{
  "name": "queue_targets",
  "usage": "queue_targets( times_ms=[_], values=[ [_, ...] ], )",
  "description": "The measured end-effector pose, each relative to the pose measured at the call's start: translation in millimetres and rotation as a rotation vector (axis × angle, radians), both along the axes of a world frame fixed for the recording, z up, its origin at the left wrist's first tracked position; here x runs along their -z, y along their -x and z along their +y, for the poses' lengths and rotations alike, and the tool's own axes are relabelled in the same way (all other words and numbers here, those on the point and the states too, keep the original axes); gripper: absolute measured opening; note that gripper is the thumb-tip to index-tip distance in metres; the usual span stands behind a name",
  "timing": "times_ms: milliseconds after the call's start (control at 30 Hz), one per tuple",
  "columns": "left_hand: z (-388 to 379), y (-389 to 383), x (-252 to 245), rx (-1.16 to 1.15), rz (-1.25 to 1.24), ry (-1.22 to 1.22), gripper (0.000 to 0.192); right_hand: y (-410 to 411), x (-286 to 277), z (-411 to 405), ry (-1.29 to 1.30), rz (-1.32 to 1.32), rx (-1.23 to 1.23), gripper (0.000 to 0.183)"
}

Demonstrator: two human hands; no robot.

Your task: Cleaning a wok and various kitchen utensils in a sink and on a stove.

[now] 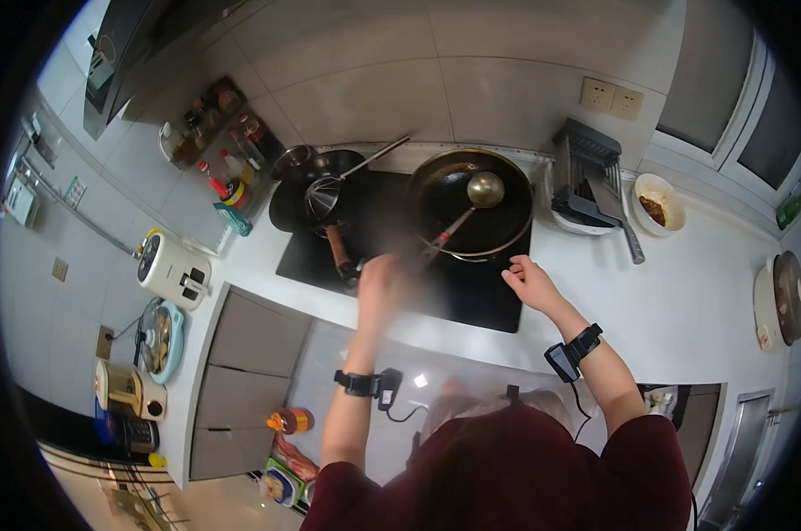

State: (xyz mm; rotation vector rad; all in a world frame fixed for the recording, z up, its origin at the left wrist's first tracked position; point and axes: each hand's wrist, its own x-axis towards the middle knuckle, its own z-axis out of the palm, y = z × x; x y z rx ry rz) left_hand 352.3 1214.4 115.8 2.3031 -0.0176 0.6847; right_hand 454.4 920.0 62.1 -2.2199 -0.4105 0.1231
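Observation:
My left hand (382,287) is over the front of the black cooktop (483,292), close to the handle end of a metal ladle (485,190). A blurred grey patch beside it hides its fingers, so I cannot tell what it grips. The ladle's bowl rests in a large dark wok (440,179). My right hand (532,284) is just in front of the wok, loosely curled and holding nothing. Left of the wok is a smaller black pan (286,209) with a brown handle (337,247); a metal strainer (322,198) lies across it.
A knife rack (583,169) with a cleaver (603,199) stands right of the wok, beside a white bowl (651,216) with brown food. Several seasoning bottles (231,186) line the left wall. An air fryer (175,269) and a lidded electric pot (782,302) flank the white countertop (639,318).

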Motion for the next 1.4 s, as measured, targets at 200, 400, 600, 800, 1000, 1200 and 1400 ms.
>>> queue_targets(
  times_ms=[200, 400, 600, 800, 1000, 1200, 1400],
  values=[
    [31.5, -69.7, 26.9, -0.107, 0.084, -0.334, 0.043, -51.8, 51.8, 39.1, -0.316, 0.232, 0.297, 0.064],
    [46.7, -93.6, 37.7, -0.064, 0.491, -0.39, 0.04, -74.1, 49.3, 41.0, -0.367, 0.237, 0.313, 0.056],
    [46.3, -84.4, 31.3, -0.112, 0.466, -0.399, 0.033, -74.0, 29.5, 42.2, -0.575, 0.441, 0.379, 0.043],
    [45.5, -70.5, 36.1, -0.066, 0.432, -0.301, 0.034, -65.5, 33.7, 39.5, -0.717, 0.49, 0.468, 0.037],
    [26.0, -46.1, 33.3, -0.04, 0.356, -0.351, 0.036, 6.6, 10.8, 16.0, -0.671, 0.314, 0.594, 0.038],
    [-24.9, -31.7, -2.7, 0.134, 0.156, -0.352, 0.033, 101.1, -37.6, -33.2, -0.689, 0.128, 0.752, 0.041],
    [-136.1, -1.2, -39.6, 0.365, 0.1, -0.303, 0.032, 209.9, -61.2, -114.5, -0.835, -0.107, 0.965, 0.042]
  ],
)
